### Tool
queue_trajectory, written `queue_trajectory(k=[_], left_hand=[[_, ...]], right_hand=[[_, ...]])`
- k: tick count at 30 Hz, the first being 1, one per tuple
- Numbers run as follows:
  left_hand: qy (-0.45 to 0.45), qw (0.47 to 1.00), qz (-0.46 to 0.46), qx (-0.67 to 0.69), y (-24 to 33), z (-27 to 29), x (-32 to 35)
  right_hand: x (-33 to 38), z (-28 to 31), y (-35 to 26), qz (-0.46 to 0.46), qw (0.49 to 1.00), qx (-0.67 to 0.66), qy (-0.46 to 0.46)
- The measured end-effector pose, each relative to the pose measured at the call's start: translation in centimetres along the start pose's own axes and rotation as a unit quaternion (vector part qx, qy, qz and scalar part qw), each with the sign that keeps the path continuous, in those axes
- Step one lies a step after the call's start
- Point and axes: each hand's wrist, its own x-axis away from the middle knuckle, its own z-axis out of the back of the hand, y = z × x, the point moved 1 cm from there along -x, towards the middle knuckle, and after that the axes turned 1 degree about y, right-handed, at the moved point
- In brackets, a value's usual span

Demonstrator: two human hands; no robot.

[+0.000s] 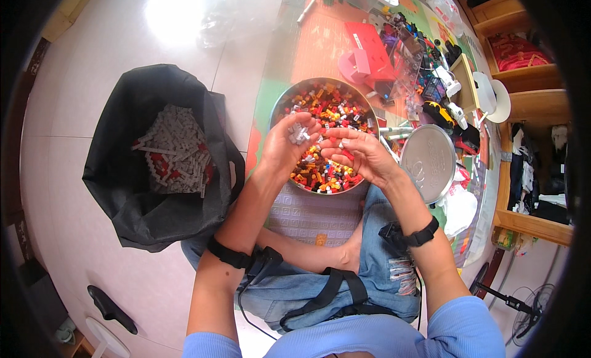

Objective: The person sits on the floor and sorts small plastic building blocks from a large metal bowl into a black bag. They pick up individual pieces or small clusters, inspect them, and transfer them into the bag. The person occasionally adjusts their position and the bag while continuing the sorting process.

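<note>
A round metal bowl [278, 106] sits on the play mat in front of me, filled with small red, orange, yellow, black and white building bricks [335, 109]. My left hand [284, 144] is held palm-up over the bowl, cupping several small white bricks [299, 134]. My right hand [360, 155] hovers just right of it over the bowl, fingers curled and pinching a small red piece [346, 154].
An open black bag [123, 192] holding white and red bricks [175, 150] lies on the tiled floor to my left. A round metal lid [429, 161] rests right of the bowl. Toys, a pink box [366, 53] and wooden shelves [523, 106] crowd the far right.
</note>
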Motion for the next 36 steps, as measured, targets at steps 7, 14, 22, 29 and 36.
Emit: queue_trajectory(k=[7,14,22,29,36], left_hand=[[0.018,1.000,-0.005,0.005,0.1,-0.3,0.2],[0.010,1.000,-0.009,-0.002,0.0,0.2,0.0],[-0.035,0.998,0.006,0.047,-0.5,1.0,-0.7],[0.010,0.998,-0.001,0.057,0.0,0.0,0.1],[0.012,0.999,-0.009,0.036,0.0,0.0,-0.1]], right_hand=[[-0.3,2.3,1.0,0.052,0.946,0.302,0.102],[0.7,-1.5,-0.6,0.088,0.944,0.300,0.109],[-0.1,-3.9,-1.9,0.156,0.952,0.249,0.092],[0.9,3.9,2.5,0.004,0.986,0.016,0.165],[0.4,3.1,1.9,0.040,0.989,-0.007,0.139]])
